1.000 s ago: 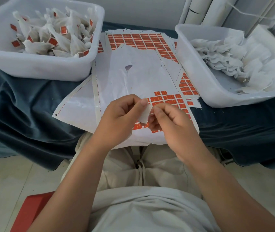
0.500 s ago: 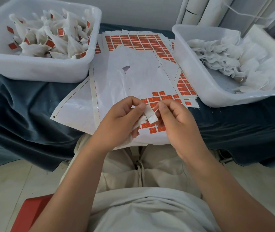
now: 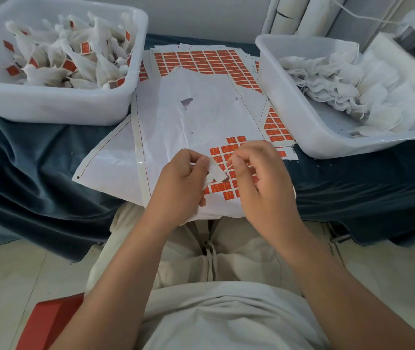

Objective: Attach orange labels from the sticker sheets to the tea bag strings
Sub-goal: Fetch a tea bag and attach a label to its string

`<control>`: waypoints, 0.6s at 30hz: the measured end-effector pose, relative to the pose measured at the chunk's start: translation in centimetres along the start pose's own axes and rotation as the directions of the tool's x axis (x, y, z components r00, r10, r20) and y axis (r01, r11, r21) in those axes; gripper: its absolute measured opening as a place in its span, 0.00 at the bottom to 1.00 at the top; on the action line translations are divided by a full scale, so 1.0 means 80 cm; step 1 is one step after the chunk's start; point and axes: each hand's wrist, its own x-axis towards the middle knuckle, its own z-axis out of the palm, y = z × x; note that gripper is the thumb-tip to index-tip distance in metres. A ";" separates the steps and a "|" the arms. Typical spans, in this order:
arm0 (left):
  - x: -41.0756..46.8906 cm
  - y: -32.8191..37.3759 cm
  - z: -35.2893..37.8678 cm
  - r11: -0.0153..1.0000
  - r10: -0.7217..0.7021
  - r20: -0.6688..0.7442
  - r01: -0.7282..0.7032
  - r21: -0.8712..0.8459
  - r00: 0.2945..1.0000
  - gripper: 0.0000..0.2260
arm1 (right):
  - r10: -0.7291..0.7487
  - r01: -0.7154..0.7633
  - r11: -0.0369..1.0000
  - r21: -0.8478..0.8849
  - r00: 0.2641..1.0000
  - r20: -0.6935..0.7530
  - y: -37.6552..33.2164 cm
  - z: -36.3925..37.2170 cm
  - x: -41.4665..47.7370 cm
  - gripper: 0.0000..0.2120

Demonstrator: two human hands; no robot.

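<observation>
Now, left bin (image 3: 49, 107): labelled tea bags (image 3: 75, 64) heaped inside. Sticker sheet (image 3: 176, 122) lies between the bins on the blue cloth (image 3: 24, 160), with orange labels (image 3: 219, 188) remaining under the hands. Left hand (image 3: 181, 183) pinches a white tea bag (image 3: 214, 171) above the sheet. Right hand (image 3: 262, 183), touching it half a second ago, now sits just apart to the right, thumb and forefinger tips together; what they hold, cannot tell. Right bin (image 3: 310, 137): unlabelled bags (image 3: 340, 82).
</observation>
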 end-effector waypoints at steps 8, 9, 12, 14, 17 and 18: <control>-0.004 0.001 -0.002 0.996 0.039 0.084 -0.032 -0.079 0.996 0.11 | 0.073 -0.075 0.996 0.053 0.997 0.029 0.005 -0.002 0.005 0.08; -0.005 0.002 -0.002 0.994 0.035 0.102 -0.024 -0.106 0.994 0.11 | 0.095 -0.098 0.993 0.063 0.995 0.040 0.005 -0.002 0.005 0.08; -0.008 0.004 -0.003 0.989 0.062 0.149 -0.041 -0.141 0.987 0.12 | 0.131 -0.135 0.988 0.081 0.990 0.047 0.003 -0.002 0.005 0.09; -0.009 0.004 -0.003 0.986 0.106 0.175 -0.081 -0.143 0.979 0.12 | 0.151 -0.155 0.984 0.086 0.987 0.050 0.002 -0.002 0.006 0.08; -0.011 0.003 -0.003 0.980 0.140 0.231 -0.102 -0.170 0.963 0.11 | 0.176 -0.183 0.976 0.114 0.982 0.069 0.002 -0.006 0.008 0.07; -0.011 0.004 -0.004 0.979 0.144 0.248 -0.102 -0.175 0.958 0.11 | 0.180 -0.189 0.975 0.119 0.981 0.077 0.002 -0.007 0.009 0.06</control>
